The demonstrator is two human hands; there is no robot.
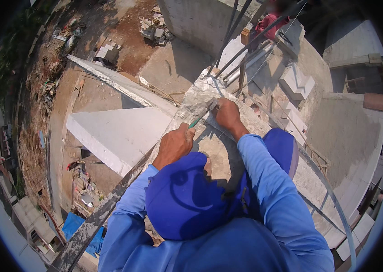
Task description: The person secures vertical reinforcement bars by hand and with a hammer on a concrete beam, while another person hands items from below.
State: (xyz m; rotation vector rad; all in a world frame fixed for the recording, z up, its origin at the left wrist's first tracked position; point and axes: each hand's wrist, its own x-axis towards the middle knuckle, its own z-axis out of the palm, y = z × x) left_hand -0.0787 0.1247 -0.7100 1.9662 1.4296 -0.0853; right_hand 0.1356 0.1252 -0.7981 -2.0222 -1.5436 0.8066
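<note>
My left hand (176,145) is closed round the green handle of a small hand tool (199,119), which points up and to the right. Its grey, metal-looking head lies at the fingers of my right hand (228,115); it may be a hammer, but its exact kind is unclear. My right hand is also closed, and whatever lies inside its fingers is hidden. Both hands are low over the rough, pale top of a concrete wall (196,99). My blue-clothed knees (184,195) are bent on either side below my hands.
Dark steel bars (239,34) rise from the wall's far end. Left, a white wall (114,131) stands above lower ground; a long dark beam (87,231) runs along the lower left. White blocks (296,81) lie right, near a person in red (270,25). A thin curved pipe (332,195) passes right.
</note>
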